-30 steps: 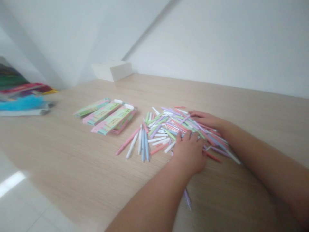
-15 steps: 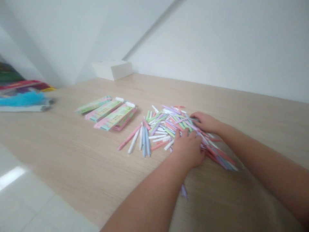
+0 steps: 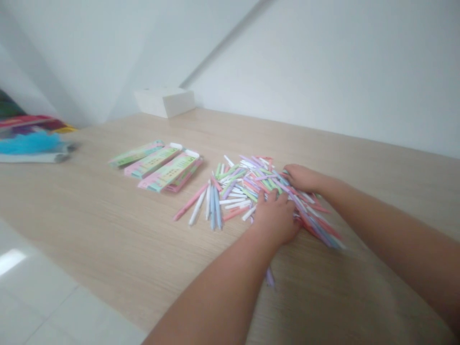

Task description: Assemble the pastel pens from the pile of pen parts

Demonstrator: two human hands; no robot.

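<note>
My left grip (image 3: 275,214), fingers spread, lies on the near side of the heaped pens (image 3: 247,184) on the table (image 3: 108,239); my right grip (image 3: 302,178), farther off, curls over their right side, whether pinching any I cannot tell. Between both, slanted pens (image 3: 318,225) run lengthwise toward me and rightward, the rest spreading left.

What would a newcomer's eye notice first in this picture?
The heap of colourful pens draws the eye first, with the left hand and right hand at it. To its left lie pastel boxes; farther back, a white box stands near the wall.
</note>
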